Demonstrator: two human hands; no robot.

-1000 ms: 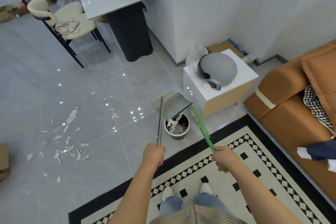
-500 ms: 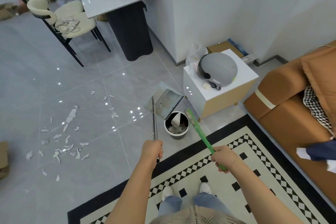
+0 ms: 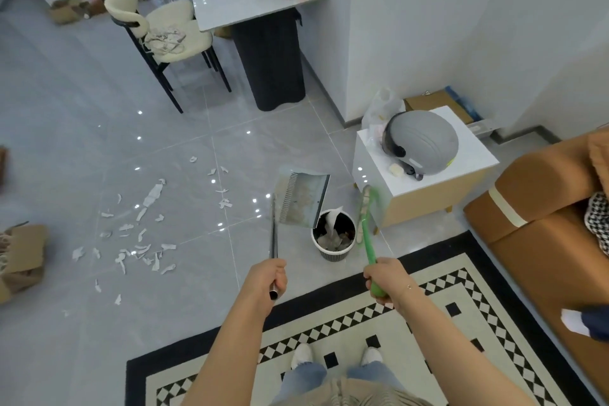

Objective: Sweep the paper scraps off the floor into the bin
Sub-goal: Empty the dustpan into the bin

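My left hand (image 3: 271, 277) grips the metal handle of a grey dustpan (image 3: 301, 199), which hangs tilted just left of and above a small round bin (image 3: 333, 252) with paper inside. My right hand (image 3: 385, 278) grips the green handle of a broom (image 3: 366, 224), whose blurred head is raised beside the bin's right rim. Several white paper scraps (image 3: 141, 241) lie scattered on the grey tile floor far to the left of the bin.
A white side cabinet (image 3: 474, 161) carrying a grey helmet (image 3: 425, 140) stands right behind the bin. An orange sofa (image 3: 543, 208) is at right, a patterned rug (image 3: 461, 306) underfoot, a cardboard box (image 3: 23, 257) at far left, and a table (image 3: 230, 10) with chairs farther back.
The dustpan has swung left and lifted off the bin, its pan now facing me. The broom head has risen to a steeper angle. The camera view has shifted left.
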